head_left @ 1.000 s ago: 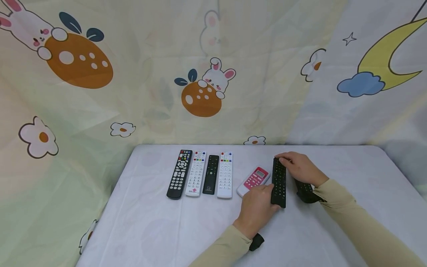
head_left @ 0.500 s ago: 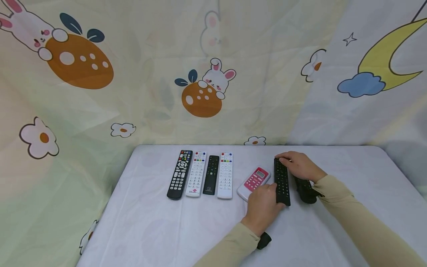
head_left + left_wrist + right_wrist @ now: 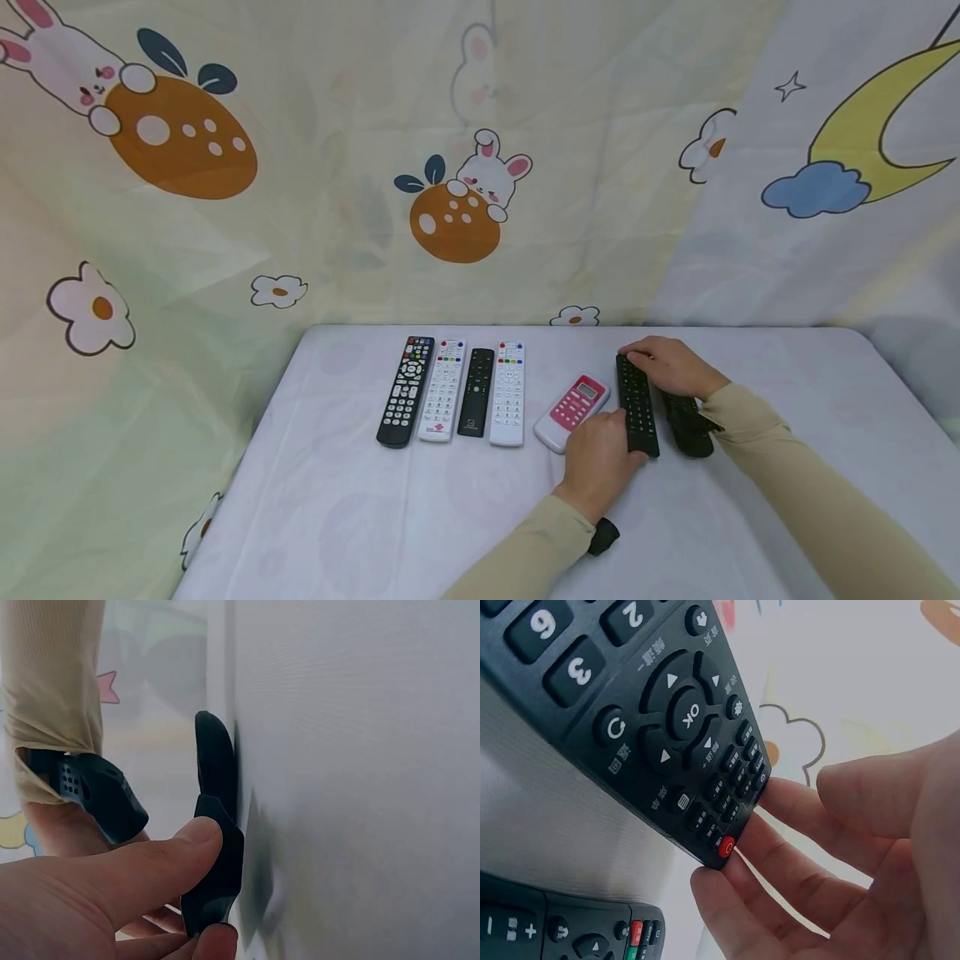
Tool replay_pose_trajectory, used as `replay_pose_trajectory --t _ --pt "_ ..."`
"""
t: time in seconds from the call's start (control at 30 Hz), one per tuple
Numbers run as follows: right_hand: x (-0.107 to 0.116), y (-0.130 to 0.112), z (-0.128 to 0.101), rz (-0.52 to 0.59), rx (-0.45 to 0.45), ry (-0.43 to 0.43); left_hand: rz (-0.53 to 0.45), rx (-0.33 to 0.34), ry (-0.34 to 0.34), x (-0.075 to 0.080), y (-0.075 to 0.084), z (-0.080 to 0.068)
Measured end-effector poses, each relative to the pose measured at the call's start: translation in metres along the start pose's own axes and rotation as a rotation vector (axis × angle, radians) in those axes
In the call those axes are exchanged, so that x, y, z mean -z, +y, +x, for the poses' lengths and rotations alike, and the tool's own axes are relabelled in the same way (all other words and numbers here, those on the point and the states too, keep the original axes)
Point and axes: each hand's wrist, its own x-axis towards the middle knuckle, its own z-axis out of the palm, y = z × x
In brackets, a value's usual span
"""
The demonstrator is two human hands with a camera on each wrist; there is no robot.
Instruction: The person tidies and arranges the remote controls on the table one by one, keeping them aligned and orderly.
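My left hand [image 3: 600, 462] pinches the near end of a black remote control [image 3: 637, 407] between thumb and fingers. In the left wrist view the remote [image 3: 214, 862] is edge-on, tilted and raised off the white cloth. At its far end, my right hand [image 3: 678, 367] touches the edge with its fingertips; the right wrist view shows the thumb [image 3: 870, 791] apart from the remote. A second black remote [image 3: 570, 922] lies just to the right, partly hidden beneath the right wrist. To the left, a white remote with a pink face [image 3: 573, 408] lies slanted, close to the left hand.
Farther left, a row holds a large black remote [image 3: 405, 392], a white remote [image 3: 442, 392], a slim black remote [image 3: 476, 392] and another white remote [image 3: 507, 393]. A white cloth covers the table [image 3: 337, 517]. A printed curtain [image 3: 337, 208] hangs behind its back edge.
The near end of the held remote has swung to the right, along with my left hand. My right hand stays at the far end, almost unmoved. The other remotes lie as before.
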Motion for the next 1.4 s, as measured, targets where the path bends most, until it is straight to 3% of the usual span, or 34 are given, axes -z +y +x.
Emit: replay_pose_trajectory --t 0.37,0.73,1.27,1.4 --pt "-0.004 0.007 0.009 -0.011 -0.003 -0.026 0.043 0.007 0.025 -0.007 0.004 0.006" --pt "-0.008 0.006 0.014 -0.019 -0.007 -0.049 -0.001 0.046 -0.027 -0.008 0.0 0.01" --pt "-0.014 0.005 0.017 -0.038 -0.01 -0.034 0.004 0.036 -0.015 -0.006 -0.001 0.009" --pt "-0.014 0.003 0.015 -0.032 -0.012 -0.034 -0.039 0.052 -0.024 -0.005 -0.002 0.008"
